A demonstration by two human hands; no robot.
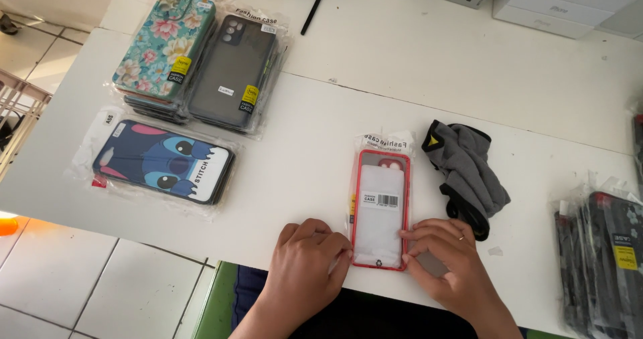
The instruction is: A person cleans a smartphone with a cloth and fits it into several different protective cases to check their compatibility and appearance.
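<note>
A red-rimmed translucent phone case (379,208) in a clear plastic sleeve lies flat near the front edge of the white table (402,78). My left hand (309,259) rests at the sleeve's lower left corner, fingers curled against its edge. On the other side, my right hand (447,259) presses its fingertips on the lower right edge of the sleeve; a ring shows on one finger. Neither hand lifts the case off the table.
A grey and black cloth (469,172) lies just right of the case. At the left are a blue cartoon case (164,161), a stack of floral cases (164,44) and a dark grey case (234,71). Several dark packaged cases (603,259) sit at the right edge. White boxes (569,1) stand at the back.
</note>
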